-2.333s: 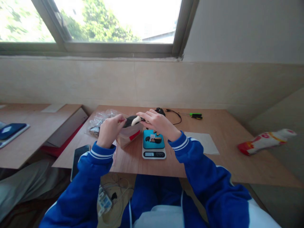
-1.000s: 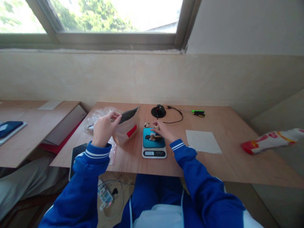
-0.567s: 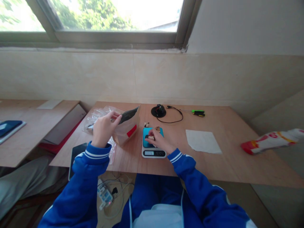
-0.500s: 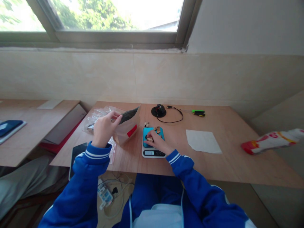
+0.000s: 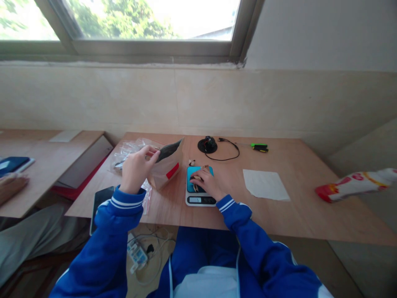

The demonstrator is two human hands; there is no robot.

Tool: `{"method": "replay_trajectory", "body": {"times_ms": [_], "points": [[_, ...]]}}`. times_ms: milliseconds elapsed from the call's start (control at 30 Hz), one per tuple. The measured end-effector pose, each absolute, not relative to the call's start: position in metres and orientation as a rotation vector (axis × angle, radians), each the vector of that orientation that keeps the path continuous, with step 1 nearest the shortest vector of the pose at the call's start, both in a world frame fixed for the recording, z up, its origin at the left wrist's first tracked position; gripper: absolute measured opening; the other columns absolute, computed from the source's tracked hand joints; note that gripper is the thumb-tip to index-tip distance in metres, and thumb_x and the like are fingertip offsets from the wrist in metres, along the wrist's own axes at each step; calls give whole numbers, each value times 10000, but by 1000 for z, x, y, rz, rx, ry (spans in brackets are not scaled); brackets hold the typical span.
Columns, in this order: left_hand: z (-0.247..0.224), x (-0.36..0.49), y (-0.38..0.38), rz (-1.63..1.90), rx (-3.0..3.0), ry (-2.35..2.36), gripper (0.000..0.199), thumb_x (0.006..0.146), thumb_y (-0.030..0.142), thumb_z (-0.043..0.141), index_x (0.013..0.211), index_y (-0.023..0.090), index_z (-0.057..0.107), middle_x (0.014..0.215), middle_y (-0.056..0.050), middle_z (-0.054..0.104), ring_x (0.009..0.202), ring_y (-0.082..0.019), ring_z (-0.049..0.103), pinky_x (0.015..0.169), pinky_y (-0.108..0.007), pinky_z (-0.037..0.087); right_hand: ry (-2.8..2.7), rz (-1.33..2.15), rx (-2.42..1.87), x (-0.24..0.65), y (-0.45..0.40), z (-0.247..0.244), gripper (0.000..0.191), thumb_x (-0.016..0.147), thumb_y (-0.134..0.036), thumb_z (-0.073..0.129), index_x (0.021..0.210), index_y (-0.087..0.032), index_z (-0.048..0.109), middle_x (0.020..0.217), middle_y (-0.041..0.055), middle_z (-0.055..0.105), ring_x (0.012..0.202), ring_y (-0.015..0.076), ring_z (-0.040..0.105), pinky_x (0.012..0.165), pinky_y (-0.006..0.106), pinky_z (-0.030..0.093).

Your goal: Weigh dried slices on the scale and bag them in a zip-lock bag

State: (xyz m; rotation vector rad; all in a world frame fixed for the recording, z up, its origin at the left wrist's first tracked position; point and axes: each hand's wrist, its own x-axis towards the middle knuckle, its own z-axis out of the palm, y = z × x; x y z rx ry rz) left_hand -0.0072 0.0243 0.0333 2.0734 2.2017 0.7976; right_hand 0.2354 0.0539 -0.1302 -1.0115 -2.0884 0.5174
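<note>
My left hand (image 5: 137, 169) is closed, pinching the rim of a paper pouch (image 5: 159, 177) with a red label and a dark inside; its mouth gapes toward the right. Over the blue plate of a small digital scale (image 5: 191, 169), my right hand (image 5: 211, 184) has its fingers curled around dried brown-and-pale pieces (image 5: 196, 178) that look like mushroom slices. Part of them is hidden under the fingers. Another such piece (image 5: 192, 162) lies on the table just behind the scale. The scale's display is lit, but too small to read.
Clear plastic bags (image 5: 124, 150) lie behind and under the pouch. A phone (image 5: 101, 203) rests at the front left edge. At the back are a black round-based device (image 5: 207, 145) with a cable and green-handled tools (image 5: 259, 147). White paper (image 5: 266, 185) and a bottle (image 5: 350, 185) are rightward. Another person's hand (image 5: 12, 186) is far left.
My right hand has shifted slightly on the scale and its fingers have gathered pieces. My left hand and the pouch stay put. Another person's hand has appeared at the far left.
</note>
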Motion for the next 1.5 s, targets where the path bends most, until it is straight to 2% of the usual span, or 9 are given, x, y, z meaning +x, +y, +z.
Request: {"method": "replay_trajectory", "body": {"times_ms": [200,533,633,800,933,1067,1233,1400,1500], "points": [[32,-8,24,804,2081,2188,267,860,446,495,896,246,669,857,-5,734,732,-190,662,640,-253,424,-2011,564,-1067,238,90,-112,268,951,-377,471,974,-170,639,962,78,619,932,184,576,845,326,445],[31,-8,23,807,2089,2197,253,866,446,513,878,243,663,833,-10,735,746,-199,672,617,-254,414,-2442,605,-976,225,122,-122,186,839,-308,666,970,-177,664,960,58,630,961,200,554,885,342,411],[31,-8,23,827,2104,2185,252,872,445,518,892,242,668,860,-12,733,786,-205,673,645,-260,419,-2385,538,-1066,225,125,-120,199,894,-312,585,1012,-175,668,1007,83,633,1007,212,549,912,355,412],[32,-10,28,928,2148,2250,305,877,497,513,903,236,668,872,-16,707,741,-180,649,629,-256,396,-2352,505,-1194,223,152,-120,238,906,-152,500,1067,-143,675,1102,129,655,1039,210,572,957,363,407],[36,-10,33,1015,2154,2261,314,909,487,469,928,235,657,1026,-19,676,784,-159,638,639,-250,392,-2406,606,-1241,221,174,-130,197,792,-120,641,963,-178,718,936,68,722,868,176,640,812,288,477],[34,-1,21,1248,2197,2236,304,930,456,441,990,238,645,1112,-53,647,1004,-223,591,797,-312,431,-2400,671,-1291,220,181,-141,182,737,-73,663,873,-177,727,778,31,722,708,140,631,674,236,474],[6,27,-18,1696,2359,1981,170,898,287,515,1017,241,628,1097,-80,642,1081,-235,563,971,-416,417,-2306,659,-1311,224,178,-137,225,728,-64,657,928,-153,710,765,33,693,692,140,596,692,258,468],[-48,55,-43,1323,2482,1497,204,892,203,489,1051,252,607,1050,-80,639,1000,-200,607,898,-356,497,-2162,649,-1276,237,167,-120,300,760,-117,649,1058,-136,669,897,66,683,786,153,596,755,284,471],[-82,67,-42,1061,2276,1443,239,908,196,442,1103,240,573,1105,-97,601,1038,-204,603,905,-359,516,-2119,704,-1237,248,154,-115,274,748,-142,666,1021,-133,676,846,54,680,745,147,597,707,273,480]]}}
